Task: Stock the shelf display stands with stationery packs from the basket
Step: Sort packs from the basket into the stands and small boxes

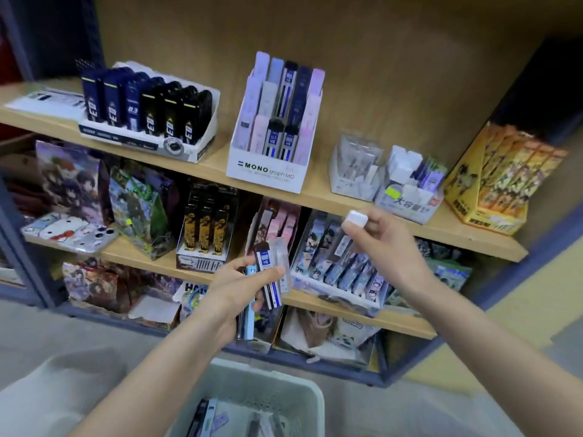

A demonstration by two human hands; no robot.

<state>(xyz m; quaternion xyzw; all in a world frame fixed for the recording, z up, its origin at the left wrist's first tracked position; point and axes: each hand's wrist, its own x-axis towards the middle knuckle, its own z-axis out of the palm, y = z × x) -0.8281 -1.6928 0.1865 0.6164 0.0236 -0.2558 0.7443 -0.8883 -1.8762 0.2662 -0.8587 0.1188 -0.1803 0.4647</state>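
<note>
Stationery packs (272, 272) gripped in our left hand (233, 294) seem light, slick; right hand (386, 244) pinches a capped pack (356, 219) endwise.

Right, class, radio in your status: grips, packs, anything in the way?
Left grip holds several lead packs. Right grip pinches a white-capped pack. MONO stand unobstructed.

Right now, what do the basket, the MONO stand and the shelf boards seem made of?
Basket: likely moulded plastic, matte pale grey, judging by its rows of small holes and rounded rim.
MONO stand: probably printed cardboard, white and smooth, with flat folded panels and sharp creases.
Shelf boards: wood-look panel, light tan, matte, with faint grain. Solid wood or laminate cannot be told.
</note>
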